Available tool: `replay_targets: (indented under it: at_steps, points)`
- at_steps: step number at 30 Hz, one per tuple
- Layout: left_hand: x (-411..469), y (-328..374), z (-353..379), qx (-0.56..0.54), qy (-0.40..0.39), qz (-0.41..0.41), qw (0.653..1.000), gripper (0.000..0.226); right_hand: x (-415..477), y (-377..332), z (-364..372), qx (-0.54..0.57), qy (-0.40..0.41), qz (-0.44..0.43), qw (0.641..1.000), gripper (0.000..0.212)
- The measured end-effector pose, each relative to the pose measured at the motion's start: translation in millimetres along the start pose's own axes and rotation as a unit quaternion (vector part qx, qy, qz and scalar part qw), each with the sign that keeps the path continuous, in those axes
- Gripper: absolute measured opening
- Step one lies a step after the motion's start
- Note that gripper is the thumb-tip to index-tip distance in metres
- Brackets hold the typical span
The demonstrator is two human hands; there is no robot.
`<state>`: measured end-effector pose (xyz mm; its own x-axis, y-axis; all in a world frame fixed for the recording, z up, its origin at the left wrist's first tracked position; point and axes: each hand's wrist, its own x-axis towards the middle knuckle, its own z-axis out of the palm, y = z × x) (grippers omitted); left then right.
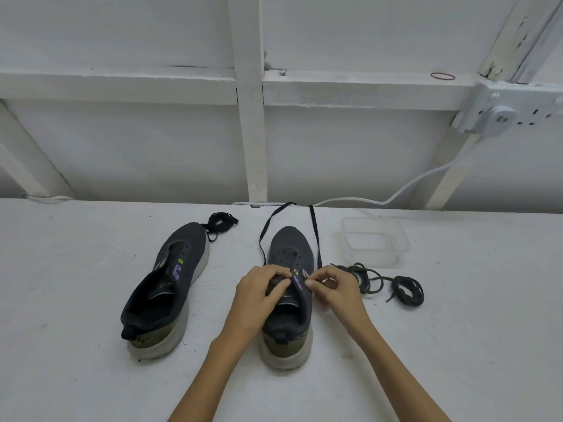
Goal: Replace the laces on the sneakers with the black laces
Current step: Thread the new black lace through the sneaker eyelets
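Observation:
Two dark grey sneakers with pale soles stand toe-away on the white table. The left sneaker (170, 284) has no lace in it. My left hand (262, 292) grips the tongue area of the right sneaker (289, 254). My right hand (333, 286) pinches at the eyelets on that shoe's right side. A flat black lace (265, 233) runs from under my hands past the toe on both sides toward the table's back edge. A bundled black lace (222, 222) lies behind the left sneaker. The old dark round laces (384, 283) lie coiled to the right.
A clear plastic container (373, 242) sits at the back right of the table. A white cable (396, 194) runs along the back edge up to a wall socket (499, 117). A white wall with beams stands behind.

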<state>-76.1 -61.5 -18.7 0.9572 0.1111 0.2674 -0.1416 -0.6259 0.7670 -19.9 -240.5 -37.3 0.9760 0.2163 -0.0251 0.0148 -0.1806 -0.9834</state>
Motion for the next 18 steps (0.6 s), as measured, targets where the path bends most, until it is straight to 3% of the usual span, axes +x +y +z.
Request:
replay_targets:
  at_steps: [3,10,18]
  points:
    - [1,-1,-4,-0.013,0.004,0.005,1.000,0.017,8,-5,-1,0.001,-0.003,0.014,1.000,0.014]
    - [-12,-3,-17,-0.067,-0.001,-0.010,0.998,0.021,20,-8,-1,-0.033,0.002,-0.011,0.999,0.009]
    - [-19,6,-11,-0.118,0.020,-0.084,0.989,0.021,29,-2,1,-0.104,0.016,-0.055,0.993,0.012]
